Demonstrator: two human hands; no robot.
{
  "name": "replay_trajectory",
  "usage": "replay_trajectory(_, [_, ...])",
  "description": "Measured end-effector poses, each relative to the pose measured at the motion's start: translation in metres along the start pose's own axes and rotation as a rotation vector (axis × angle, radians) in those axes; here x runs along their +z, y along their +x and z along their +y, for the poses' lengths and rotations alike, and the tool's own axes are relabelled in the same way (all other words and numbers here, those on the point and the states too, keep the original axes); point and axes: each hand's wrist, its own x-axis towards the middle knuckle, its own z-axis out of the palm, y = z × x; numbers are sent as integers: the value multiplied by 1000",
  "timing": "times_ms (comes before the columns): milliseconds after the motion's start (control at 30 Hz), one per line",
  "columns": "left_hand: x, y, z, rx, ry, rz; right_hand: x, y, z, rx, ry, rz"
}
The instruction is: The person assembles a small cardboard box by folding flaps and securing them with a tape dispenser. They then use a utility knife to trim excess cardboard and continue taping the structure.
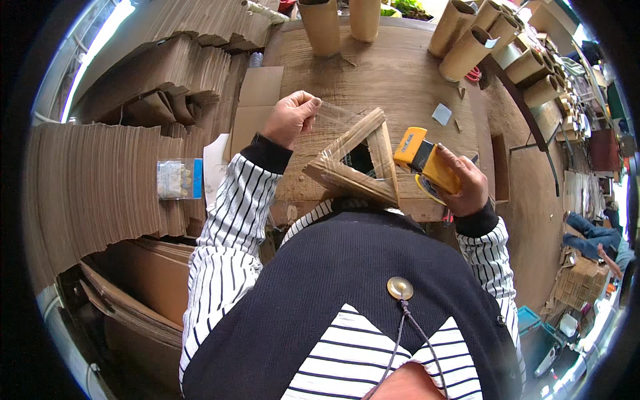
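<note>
Left hand pinches clear tape taut; right hand grips the yellow dispenser; we keep tension over the cardboard triangle.

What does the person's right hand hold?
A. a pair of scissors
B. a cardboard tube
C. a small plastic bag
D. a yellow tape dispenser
D: the right hand grips a yellow tape dispenser beside the triangular cardboard frame, while the left hand pinches clear tape.

Stacks of flat corrugated cardboard fill the left side, a small clear packet lying on them. Cardboard tubes stand along the wooden table's far edge.
</note>
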Motion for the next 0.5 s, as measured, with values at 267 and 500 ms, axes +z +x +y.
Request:
replay_trajectory(267, [-18,32,-63,-300,106,-59,23,5,25,107,293,-83])
replay_trajectory(500, [-27,38,-126,-614,274,-12,36,0,41,121,406,-132])
